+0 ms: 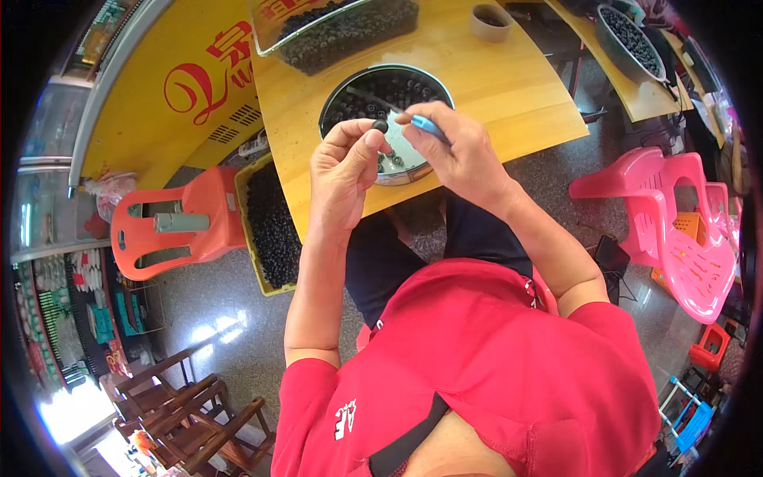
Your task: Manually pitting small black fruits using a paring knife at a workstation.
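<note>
My left hand (pixel 343 171) pinches a small round black piece (pixel 381 126) between thumb and fingertips, above a round metal pan (pixel 323 119). Across from it, my right hand (pixel 470 159) grips a blue-handled tool (pixel 429 129). A narrow grey strip, which looks like the tool's blade, reaches left over the pan; its exact kind I cannot make out. Many similar black pieces (pixel 409 86) lie at the pan's far side, and several sit on its pale bottom near my hands. The pan stands on the wooden table (pixel 509 103) near its front edge.
A clear bin (pixel 350 40) full of black pieces and a small round cup (pixel 491 24) stand farther back. Left of the table are a yellow crate (pixel 266 288) of black pieces and an orange chair (pixel 171 226). Pink chairs (pixel 644 191) stand right; a filled basin (pixel 632 48) sits behind.
</note>
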Demonstrator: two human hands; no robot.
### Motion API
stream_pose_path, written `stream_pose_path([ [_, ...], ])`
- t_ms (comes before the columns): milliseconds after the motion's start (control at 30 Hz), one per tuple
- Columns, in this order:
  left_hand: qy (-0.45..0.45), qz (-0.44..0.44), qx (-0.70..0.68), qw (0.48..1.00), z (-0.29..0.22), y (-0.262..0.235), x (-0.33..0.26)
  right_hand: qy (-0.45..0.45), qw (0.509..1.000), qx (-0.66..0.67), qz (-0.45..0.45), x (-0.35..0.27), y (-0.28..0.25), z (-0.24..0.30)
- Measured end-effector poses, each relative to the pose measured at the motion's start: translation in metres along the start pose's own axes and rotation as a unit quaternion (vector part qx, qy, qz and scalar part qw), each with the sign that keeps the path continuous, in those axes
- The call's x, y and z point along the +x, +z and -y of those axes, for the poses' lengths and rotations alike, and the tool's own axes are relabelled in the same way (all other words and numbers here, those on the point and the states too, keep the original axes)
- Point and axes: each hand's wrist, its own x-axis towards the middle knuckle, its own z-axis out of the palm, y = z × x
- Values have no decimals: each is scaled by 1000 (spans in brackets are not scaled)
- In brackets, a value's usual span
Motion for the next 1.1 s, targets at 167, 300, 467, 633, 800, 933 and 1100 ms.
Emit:
stream_pose_path([
  [167,9,-1,-39,999,0,8,-3,-120,985,-125,-18,-2,0,-1],
  [300,11,-4,-41,999,0,10,-3,-127,980,-149,-24,-2,-1,-3],
  [467,12,-3,-32,999,2,10,-1,-134,978,-156,-30,-2,-1,-4],
  [633,29,-8,-17,999,1,12,-2,-126,976,-176,-18,-3,-2,-5],
  [800,62,12,-24,998,-2,12,-8,-109,969,-222,-13,-2,-4,-13],
  [933,62,47,-38,996,-7,16,-9,-60,984,-163,-29,1,-2,-15],
  [1100,37,22,-51,998,-2,12,-8,127,985,100,64,8,-6,17],
])
